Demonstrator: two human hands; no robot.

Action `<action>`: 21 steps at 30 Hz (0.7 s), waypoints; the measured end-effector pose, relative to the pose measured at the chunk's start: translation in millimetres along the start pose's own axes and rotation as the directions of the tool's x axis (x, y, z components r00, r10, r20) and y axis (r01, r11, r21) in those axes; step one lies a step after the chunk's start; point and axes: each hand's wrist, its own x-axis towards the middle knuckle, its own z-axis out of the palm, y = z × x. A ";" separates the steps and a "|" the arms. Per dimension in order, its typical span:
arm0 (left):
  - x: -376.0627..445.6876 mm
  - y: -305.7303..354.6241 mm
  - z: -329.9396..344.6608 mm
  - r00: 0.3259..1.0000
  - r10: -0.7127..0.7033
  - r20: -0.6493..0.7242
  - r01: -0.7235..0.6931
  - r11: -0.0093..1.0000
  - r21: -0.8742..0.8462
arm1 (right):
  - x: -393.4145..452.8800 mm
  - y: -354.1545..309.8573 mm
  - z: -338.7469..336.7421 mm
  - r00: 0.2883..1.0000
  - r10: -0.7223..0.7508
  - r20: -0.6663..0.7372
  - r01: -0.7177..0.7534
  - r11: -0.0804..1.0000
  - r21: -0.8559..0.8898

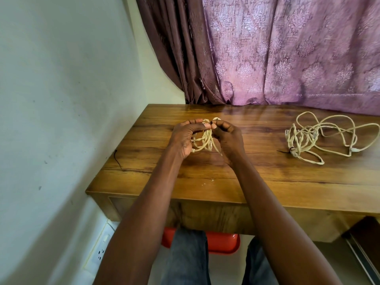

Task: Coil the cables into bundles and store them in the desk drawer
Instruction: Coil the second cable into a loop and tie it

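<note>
A cream-coloured coiled cable bundle (205, 141) hangs in loops between both hands above the wooden desk (226, 173). My left hand (185, 136) grips its left side, fingers curled round the loops. My right hand (227, 138) pinches the top of the bundle, thumb tip against the left thumb. A second cream cable (320, 136) lies loose and tangled on the desk at the right, partly twisted, with a small black tie on its near end. The desk's drawer front (216, 219) under the top looks shut.
A black cable tie (117, 159) lies on the desk's left edge by the wall. A purple curtain (287, 50) hangs behind the desk. A red stool (224, 242) and my knees are under the desk. A wall socket (101, 248) sits low at the left.
</note>
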 end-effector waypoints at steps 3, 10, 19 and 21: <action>-0.1 0.4 -0.1 1.000 -0.002 -0.001 0.002 1.000 0.006 | 1.0 0.4 -1.2 1.000 -0.006 0.014 0.006 1.000 -0.030; -1.4 -0.5 -2.2 1.000 0.011 -0.006 -0.010 1.000 0.029 | -0.4 -0.9 -2.1 0.998 -0.062 0.031 0.066 0.983 -0.171; -2.9 -2.2 -7.0 0.998 0.069 -0.009 -0.068 0.994 0.082 | 2.1 -6.1 -2.6 0.992 -0.119 0.032 0.123 0.938 -0.324; -3.8 -4.4 -6.5 0.991 0.136 -0.021 -0.132 0.981 0.142 | 1.0 -7.6 -2.1 0.992 -0.123 0.027 0.125 0.938 -0.323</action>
